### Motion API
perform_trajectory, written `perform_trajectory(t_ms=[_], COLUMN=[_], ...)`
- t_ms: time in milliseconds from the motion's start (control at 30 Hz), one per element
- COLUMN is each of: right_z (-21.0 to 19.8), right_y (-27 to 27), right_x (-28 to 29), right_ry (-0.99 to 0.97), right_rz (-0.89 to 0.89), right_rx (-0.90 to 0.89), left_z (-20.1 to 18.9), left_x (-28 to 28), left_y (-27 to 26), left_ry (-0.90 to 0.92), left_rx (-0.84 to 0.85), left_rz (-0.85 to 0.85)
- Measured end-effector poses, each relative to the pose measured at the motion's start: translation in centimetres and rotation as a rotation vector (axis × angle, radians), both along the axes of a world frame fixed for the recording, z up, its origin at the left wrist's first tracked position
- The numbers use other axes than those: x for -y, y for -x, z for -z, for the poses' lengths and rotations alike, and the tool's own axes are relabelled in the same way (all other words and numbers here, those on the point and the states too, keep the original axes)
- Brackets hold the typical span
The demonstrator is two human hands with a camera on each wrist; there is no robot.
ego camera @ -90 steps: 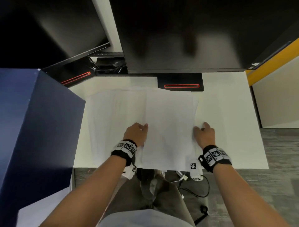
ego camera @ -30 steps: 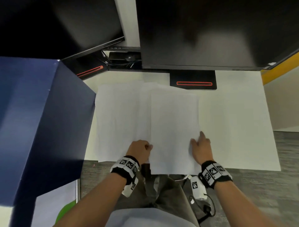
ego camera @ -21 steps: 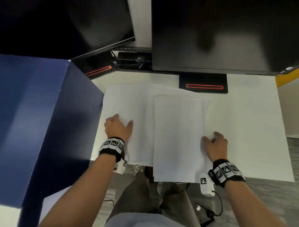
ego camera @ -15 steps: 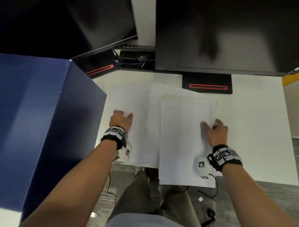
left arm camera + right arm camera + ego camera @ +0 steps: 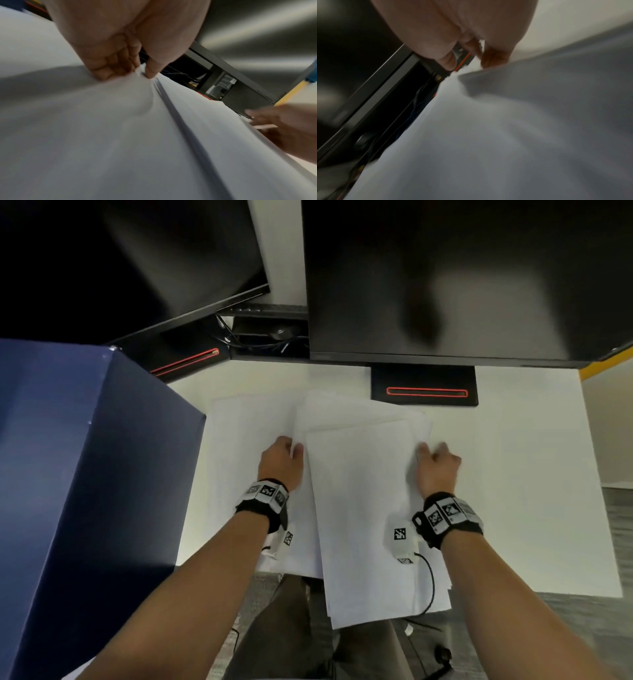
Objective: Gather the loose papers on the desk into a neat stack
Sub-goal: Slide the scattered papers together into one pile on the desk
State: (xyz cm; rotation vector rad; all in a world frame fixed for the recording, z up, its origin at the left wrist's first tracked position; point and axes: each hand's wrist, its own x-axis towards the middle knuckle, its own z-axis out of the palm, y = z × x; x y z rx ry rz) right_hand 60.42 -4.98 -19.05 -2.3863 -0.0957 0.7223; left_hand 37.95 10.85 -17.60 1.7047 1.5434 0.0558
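Head view: papers [image 5: 363, 501] lie mid-desk [image 5: 513, 474], pile overhanging the 6 o'clock edge, more sheets fanned toward 9 o'clock; left hand [image 5: 279, 463] pinches a sheet edge between thumb and fingers, right hand [image 5: 436, 469] sits curled at the pile's 3 o'clock edge, grip unclear. Thin, floppy, slippery sheets, best squeezed from both long edges. Sheet count unreadable, wrist views blurred.

The head camera looks down on the desk [image 5: 513, 474]; both wrist cameras look low and close across the papers [image 5: 359, 508].
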Motion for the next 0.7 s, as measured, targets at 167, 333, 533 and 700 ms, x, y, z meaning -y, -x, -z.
perform_trajectory(t_ms=[167, 333, 533, 700], right_z=[-0.4, -2.5, 0.7, 0.1], right_y=[-0.7, -2.6, 4.8, 4.9], right_x=[-5.0, 0.8, 7.8, 7.3], right_ry=[-0.104, -0.065, 0.171, 0.152], right_rz=[-0.21, -0.133, -0.302, -0.201], right_rx=[0.045, 0.0, 0.122, -0.034], left_z=[-0.7, -2.0, -0.9, -1.6], left_x=[-0.3, 0.7, 7.1, 9.1], left_y=[-4.8, -0.3, 3.7, 2.3], left_ry=[-0.002, 0.076, 0.131, 0.152], left_rx=[0.104, -0.059, -0.17, -0.124], left_rz=[-0.059, 0.112, 0.297, 0.191])
